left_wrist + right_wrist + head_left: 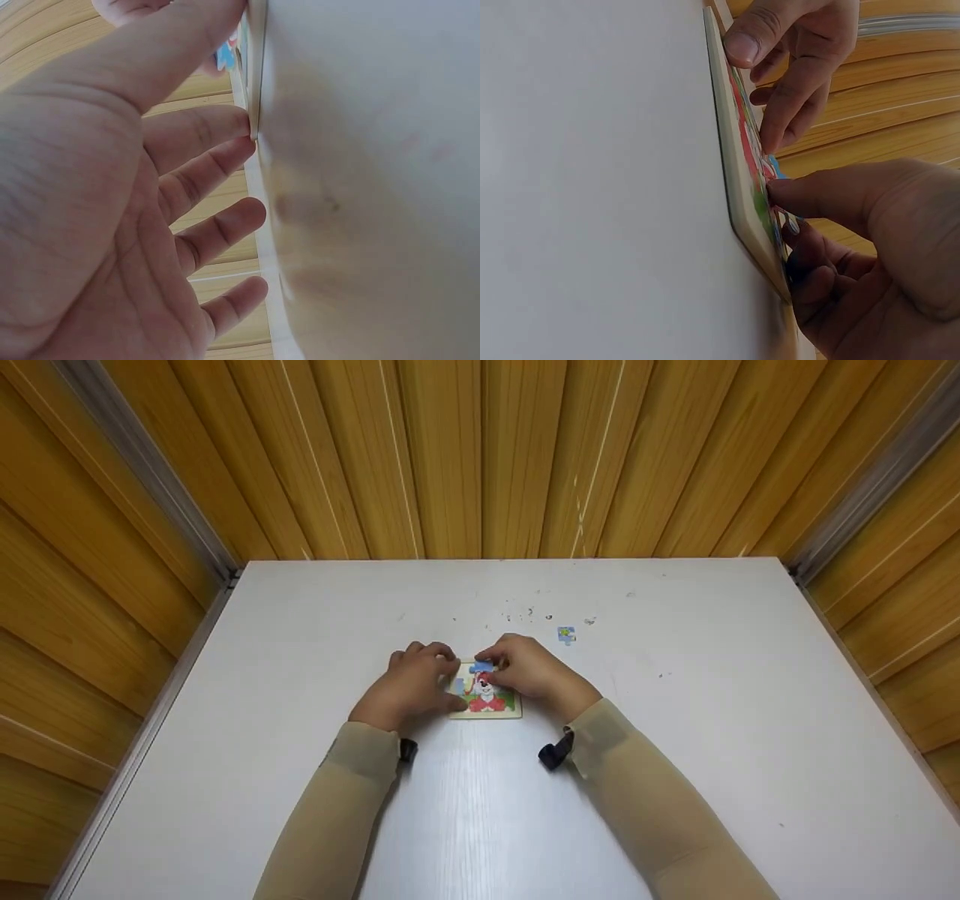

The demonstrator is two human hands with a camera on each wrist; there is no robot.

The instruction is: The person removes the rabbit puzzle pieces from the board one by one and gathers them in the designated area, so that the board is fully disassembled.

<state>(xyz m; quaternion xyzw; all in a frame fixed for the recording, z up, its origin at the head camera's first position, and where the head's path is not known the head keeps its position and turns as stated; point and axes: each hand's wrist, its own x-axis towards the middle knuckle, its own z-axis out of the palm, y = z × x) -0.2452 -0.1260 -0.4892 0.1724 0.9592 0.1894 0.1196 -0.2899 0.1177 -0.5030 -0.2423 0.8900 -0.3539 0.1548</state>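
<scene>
A small jigsaw board point(517, 714) with a pale rim lies on the white table, showing a white-faced cartoon animal in red. My left hand point(411, 684) is at its left side; the thumb rests on the near rim and fairly straight fingertips point(238, 124) touch the far left corner. Over the board's upper part, my right hand point(529, 669) pinches a blue puzzle piece point(481, 667) between thumb and fingers. That piece point(225, 57) is tilted up from the picture in the left wrist view. Part of the picture is hidden by the hands.
Another puzzle piece point(566, 634), blue with yellow-green, lies on the table behind and right of the board. Small dark marks point(530, 611) dot the tabletop near it. Wood-look panels point(480, 457) rise behind the table and along both sides.
</scene>
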